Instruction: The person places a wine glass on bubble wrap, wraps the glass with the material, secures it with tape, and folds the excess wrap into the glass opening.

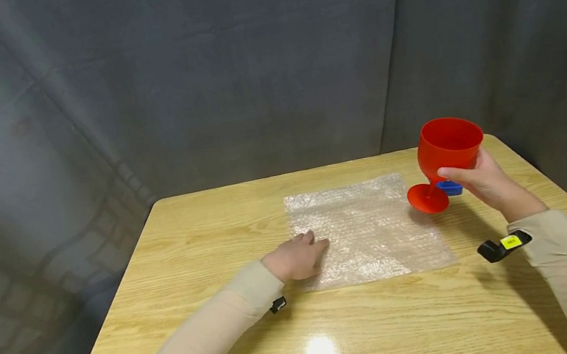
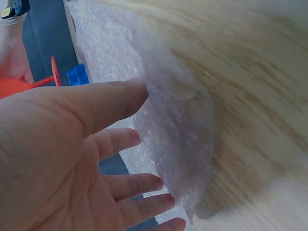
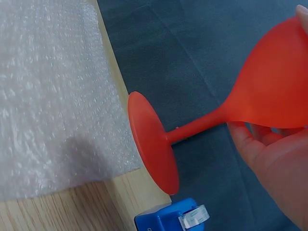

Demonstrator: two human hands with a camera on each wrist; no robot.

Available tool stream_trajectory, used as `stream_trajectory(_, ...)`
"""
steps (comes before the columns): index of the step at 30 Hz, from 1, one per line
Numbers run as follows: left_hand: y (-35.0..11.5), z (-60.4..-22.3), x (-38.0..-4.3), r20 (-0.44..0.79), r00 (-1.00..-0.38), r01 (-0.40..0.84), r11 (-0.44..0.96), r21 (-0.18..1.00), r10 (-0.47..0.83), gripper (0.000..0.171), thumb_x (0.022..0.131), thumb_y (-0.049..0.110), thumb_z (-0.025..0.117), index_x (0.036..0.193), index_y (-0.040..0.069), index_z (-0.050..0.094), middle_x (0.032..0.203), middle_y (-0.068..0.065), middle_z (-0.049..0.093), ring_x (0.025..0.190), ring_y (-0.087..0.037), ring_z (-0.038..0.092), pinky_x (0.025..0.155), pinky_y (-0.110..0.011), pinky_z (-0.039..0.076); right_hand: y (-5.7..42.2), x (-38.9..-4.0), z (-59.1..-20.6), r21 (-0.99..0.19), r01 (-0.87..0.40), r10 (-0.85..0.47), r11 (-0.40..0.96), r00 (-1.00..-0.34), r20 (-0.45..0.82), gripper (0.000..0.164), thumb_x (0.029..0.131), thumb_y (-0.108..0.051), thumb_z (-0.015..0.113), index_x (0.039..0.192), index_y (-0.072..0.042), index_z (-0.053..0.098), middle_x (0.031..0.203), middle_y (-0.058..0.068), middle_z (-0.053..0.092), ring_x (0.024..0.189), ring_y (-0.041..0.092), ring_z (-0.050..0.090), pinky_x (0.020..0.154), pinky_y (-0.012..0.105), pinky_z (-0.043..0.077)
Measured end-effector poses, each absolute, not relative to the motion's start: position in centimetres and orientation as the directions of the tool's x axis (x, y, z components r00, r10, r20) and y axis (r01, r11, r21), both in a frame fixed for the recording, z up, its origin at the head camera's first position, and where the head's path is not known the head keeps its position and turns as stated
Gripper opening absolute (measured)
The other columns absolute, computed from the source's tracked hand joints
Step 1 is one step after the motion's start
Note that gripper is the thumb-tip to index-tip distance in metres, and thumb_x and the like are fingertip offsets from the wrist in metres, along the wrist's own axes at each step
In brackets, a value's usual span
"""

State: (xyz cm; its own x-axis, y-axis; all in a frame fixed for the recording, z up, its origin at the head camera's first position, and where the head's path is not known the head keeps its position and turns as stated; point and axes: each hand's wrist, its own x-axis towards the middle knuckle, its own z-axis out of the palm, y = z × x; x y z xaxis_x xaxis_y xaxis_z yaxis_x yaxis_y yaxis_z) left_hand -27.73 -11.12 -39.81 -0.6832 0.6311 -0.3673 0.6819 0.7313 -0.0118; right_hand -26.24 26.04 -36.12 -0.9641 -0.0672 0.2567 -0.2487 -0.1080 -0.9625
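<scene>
My right hand [image 1: 487, 182] holds a red goblet [image 1: 447, 154] by its bowl, tilted and raised over the right side of the table. In the right wrist view, fingers curl under the bowl while the stem and round foot point left. A sheet of bubble wrap [image 1: 364, 232] lies flat in the middle of the table. At its near left corner is my left hand [image 1: 298, 257], fingers extended and spread. The left wrist view has the thumb and fingertips right at the lifted edge of the wrap [image 2: 178, 130].
Behind the goblet sits a small blue tape dispenser [image 3: 168, 216], partly hidden in the head view. The wooden table [image 1: 202, 227] ends at dark grey curtains [image 1: 257, 82] behind and on both sides.
</scene>
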Motion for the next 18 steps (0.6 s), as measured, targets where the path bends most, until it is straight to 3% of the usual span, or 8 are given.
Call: stream_trajectory(18, -10.59, -40.01, -27.73, -0.381, -0.693, 0.662, 0.749, 0.000, 0.613, 0.064, 0.098, 0.034, 0.055, 0.154, 0.025, 0.024, 0.159, -0.012, 0.021, 0.146, -0.029, 0.024, 0.119, -0.048, 0.023, 26.32, -26.62, -36.08, -0.949, -0.279, -0.104, -0.145, -0.950, 0.295, 0.058, 0.090, 0.007, 0.057, 0.135, -0.022, 0.035, 0.127, -0.007, 0.048, 0.109, 0.006, 0.050, 0.083, 0.013, 0.053)
